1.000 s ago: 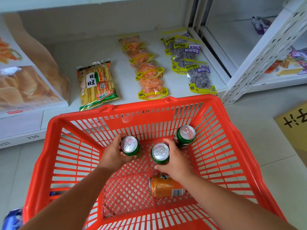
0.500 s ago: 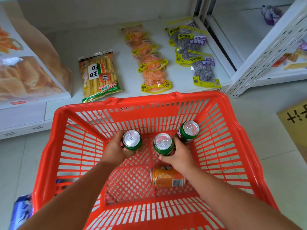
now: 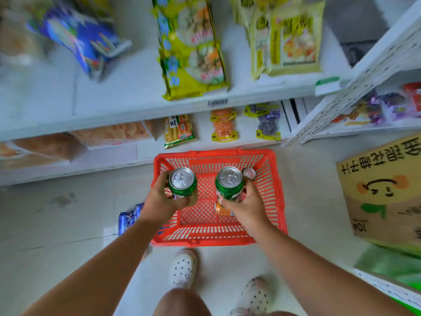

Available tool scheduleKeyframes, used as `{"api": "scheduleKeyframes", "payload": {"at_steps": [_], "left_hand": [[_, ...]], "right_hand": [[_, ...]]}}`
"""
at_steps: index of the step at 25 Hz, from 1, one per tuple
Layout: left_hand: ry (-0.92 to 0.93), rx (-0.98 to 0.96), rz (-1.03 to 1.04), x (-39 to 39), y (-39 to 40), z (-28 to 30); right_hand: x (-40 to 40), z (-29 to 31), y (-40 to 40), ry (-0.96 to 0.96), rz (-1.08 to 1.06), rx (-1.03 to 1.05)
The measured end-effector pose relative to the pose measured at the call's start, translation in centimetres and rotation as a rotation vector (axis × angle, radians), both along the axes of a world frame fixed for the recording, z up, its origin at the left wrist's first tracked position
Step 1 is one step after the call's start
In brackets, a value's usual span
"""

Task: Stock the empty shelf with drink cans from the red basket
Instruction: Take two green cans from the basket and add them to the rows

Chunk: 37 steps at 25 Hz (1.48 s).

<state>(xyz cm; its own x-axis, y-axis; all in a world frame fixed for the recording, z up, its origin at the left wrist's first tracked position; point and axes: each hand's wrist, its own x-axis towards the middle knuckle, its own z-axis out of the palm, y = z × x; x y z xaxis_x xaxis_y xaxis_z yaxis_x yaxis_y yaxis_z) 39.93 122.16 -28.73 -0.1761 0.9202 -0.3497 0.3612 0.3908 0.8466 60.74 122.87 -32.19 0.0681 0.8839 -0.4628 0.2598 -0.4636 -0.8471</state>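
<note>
Now the left hand [image 3: 159, 201] is gripping one green can [image 3: 182, 184] and the right hand [image 3: 247, 205] another green can [image 3: 229, 183], both upright above the red basket [image 3: 276, 201]; a third can [image 3: 249, 173] and an orange can [image 3: 219, 209] are sitting inside.

Each hand grips a green can [image 3: 183, 182] above the red basket [image 3: 276, 190].

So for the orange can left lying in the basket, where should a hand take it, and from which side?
Judging by its pose, the orange can lies on its side on the floor of the red basket, mostly hidden under the right hand. Best come straight down from above and wrap the fingers across its round middle, not the ends; the basket walls block sideways approaches.
</note>
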Motion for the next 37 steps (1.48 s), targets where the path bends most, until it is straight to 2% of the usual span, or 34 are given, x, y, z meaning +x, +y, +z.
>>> {"api": "scheduleKeyframes", "payload": {"at_steps": [5,9,13,18,22,27,31,37], "left_hand": [[-0.049,0.055,0.063,-0.9,-1.8,16.3],[-0.004,0.132,0.091,-2.5,-3.0,27.5],[0.025,0.194,0.146,-5.9,-4.0,37.2],[0.023,0.276,0.189,-12.5,-4.5,46.4],[0.029,0.354,0.229,-18.3,-3.8,51.7],[-0.014,0.431,0.28,-23.8,-2.2,55.4],[-0.017,0.46,0.388,-27.2,-0.9,56.0],[-0.028,0.477,0.452,-32.8,3.2,54.4]], "right_hand": [[-1.1,16.8,0.1,0.035,0.058,0.097],[-2.3,28.8,0.4,0.024,0.163,0.189],[-4.7,38.7,0.4,0.037,0.223,0.25],[-9.8,48.3,0.8,0.051,0.226,0.332],[-15.7,53.4,2.4,0.082,0.212,0.385],[-22.5,56.3,5.4,0.193,0.168,0.433],[-27.1,57.2,8.3,0.255,0.177,0.427],[-34.9,56.6,10.8,0.219,0.158,0.465]]}}
